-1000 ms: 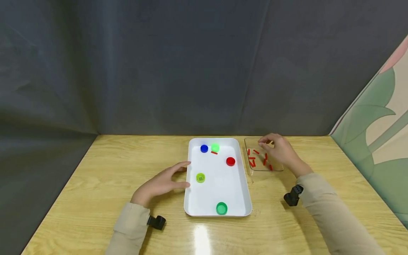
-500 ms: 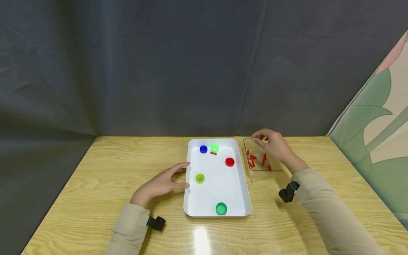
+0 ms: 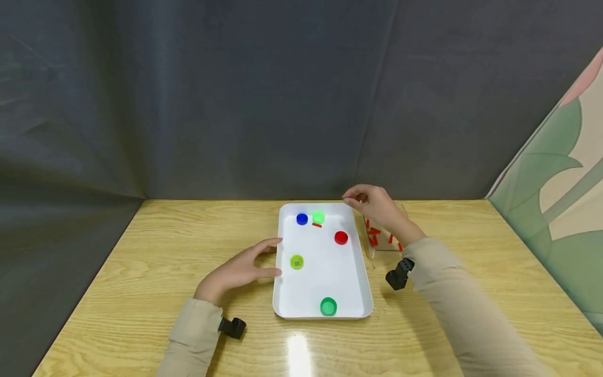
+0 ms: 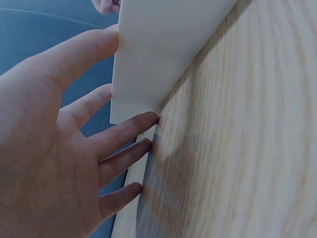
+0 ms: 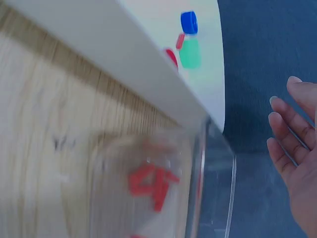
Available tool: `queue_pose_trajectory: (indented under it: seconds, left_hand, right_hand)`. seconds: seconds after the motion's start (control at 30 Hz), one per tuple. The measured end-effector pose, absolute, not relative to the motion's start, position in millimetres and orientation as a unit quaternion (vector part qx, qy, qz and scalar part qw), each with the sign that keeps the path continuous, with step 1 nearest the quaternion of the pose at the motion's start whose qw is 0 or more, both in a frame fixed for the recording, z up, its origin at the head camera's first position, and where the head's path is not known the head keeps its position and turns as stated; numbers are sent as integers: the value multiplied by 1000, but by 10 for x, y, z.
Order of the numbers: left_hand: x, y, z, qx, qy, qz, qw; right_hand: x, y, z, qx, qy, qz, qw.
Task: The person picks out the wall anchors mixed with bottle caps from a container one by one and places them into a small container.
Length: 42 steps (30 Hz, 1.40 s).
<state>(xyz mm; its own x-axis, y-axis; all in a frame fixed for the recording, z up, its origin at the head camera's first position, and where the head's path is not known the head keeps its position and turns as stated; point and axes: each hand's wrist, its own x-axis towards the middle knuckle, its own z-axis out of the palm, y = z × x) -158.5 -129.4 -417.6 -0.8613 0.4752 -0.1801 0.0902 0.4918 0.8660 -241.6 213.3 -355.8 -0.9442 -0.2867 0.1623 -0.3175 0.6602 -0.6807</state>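
My left hand rests at the left side of a white tray, its thumb and fingers spread against the rim. In the left wrist view, that hand's fingertips touch the tray's white side wall and the table. My right hand is over the tray's far right corner, thumb and forefinger close together; I cannot tell whether a small piece sits between them. Inside the tray are a blue cap, a bright green cap, a short red stick, a red cap, a yellow-green cap and a green cap.
A clear box with several short red sticks stands right of the tray, partly covered by my right forearm in the head view. A dark curtain hangs behind the wooden table.
My right hand has moved left from above the clear box to the tray's far right corner. Some sticks in the box lie differently. My left hand stays where it was.
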Motion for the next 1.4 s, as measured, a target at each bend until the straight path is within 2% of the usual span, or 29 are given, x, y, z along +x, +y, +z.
queue_pose_trajectory:
  seconds: [0.27,0.73,1.4]
  left_hand:
    - [-1555,-1276,-4164,172,841,472,202]
    - [-1572,-1240,-4172,170,843,468,201]
    - [-1627,-1271,-4212,174,846,462,200]
  right_hand:
    - [-2435,1837,-3620,166,-912,376,-8]
    - [-2446,1607,-3791,134,-919,367,-49]
    - [-2444,1544,-4045,123,-933,334,-63]
